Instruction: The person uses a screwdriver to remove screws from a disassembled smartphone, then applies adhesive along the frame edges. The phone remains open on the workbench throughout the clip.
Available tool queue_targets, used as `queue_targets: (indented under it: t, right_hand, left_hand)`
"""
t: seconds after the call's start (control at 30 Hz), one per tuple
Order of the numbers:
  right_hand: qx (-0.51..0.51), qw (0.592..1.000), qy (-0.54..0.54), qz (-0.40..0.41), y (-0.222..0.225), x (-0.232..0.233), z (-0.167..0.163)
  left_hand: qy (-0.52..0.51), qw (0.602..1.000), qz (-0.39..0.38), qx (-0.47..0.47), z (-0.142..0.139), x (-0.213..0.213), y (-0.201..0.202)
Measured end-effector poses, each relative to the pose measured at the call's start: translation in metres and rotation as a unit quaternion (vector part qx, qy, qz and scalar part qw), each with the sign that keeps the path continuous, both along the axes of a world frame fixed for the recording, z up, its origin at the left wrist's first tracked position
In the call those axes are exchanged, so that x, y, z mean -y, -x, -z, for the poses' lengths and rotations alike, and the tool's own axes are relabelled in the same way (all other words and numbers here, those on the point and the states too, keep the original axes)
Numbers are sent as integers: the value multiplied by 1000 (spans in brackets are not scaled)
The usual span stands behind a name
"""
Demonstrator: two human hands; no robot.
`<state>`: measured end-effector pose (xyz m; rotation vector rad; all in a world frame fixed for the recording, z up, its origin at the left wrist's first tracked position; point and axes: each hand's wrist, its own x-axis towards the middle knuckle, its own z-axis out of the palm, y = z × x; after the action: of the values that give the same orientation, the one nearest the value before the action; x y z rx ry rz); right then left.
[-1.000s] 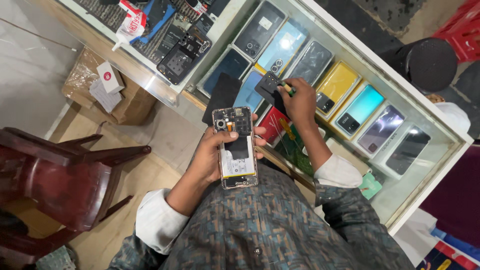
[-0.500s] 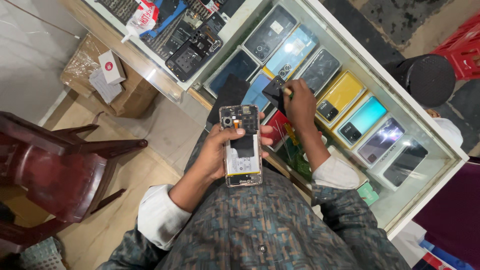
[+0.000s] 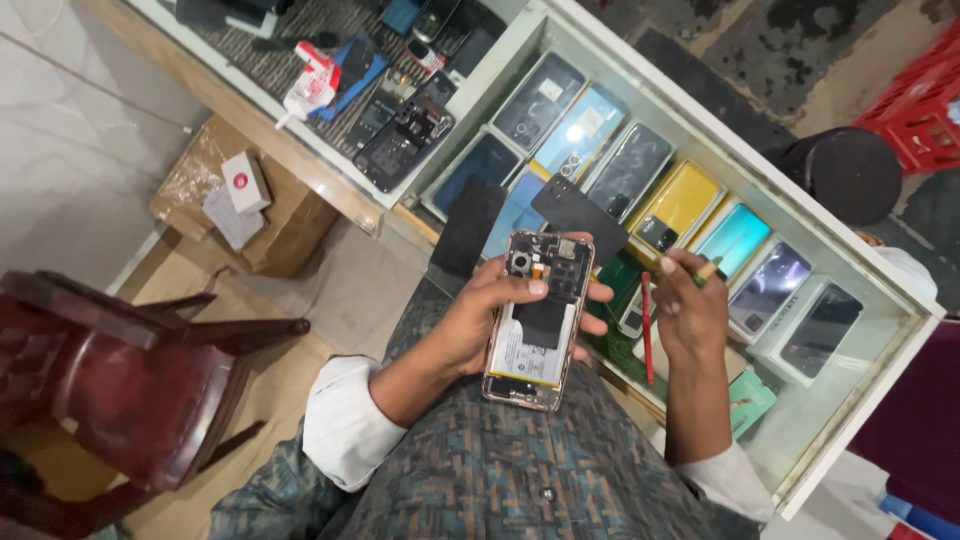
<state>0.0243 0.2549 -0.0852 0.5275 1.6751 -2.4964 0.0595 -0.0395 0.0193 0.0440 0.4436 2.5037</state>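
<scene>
My left hand (image 3: 480, 315) grips an opened phone (image 3: 537, 318) with its back cover off, so the battery and circuit board show. The thumb rests on the upper part near the camera module. To the right of the phone, my right hand (image 3: 690, 310) holds a thin red screwdriver (image 3: 647, 330) that points downward. Both hands hover over the glass top of a display counter (image 3: 850, 255). Two flat black back covers (image 3: 578, 212) lie on the glass just beyond the phone.
Under the glass lie several phones and phone boxes (image 3: 680, 205). At the upper left a work surface holds a dismantled phone (image 3: 400, 142), tools and a white bottle (image 3: 308, 88). A cardboard box (image 3: 240, 200) sits on the floor, and a dark red wooden chair (image 3: 130, 380) stands left.
My right hand has drawn back from the black cover on the glass toward me with the red screwdriver. The phone in my left hand has stayed roughly where it was.
</scene>
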Motion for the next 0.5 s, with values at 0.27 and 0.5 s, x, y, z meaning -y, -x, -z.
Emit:
queue_targets:
  t: [0.27, 0.5]
  right_hand:
    - [-15, 989, 141, 40, -30, -24, -16]
    - [-129, 988, -77, 37, -39, 7, -79]
  left_hand:
    - [29, 998, 36, -38, -10, -1, -9]
    - [48, 998, 28, -17, -14, 8, -14]
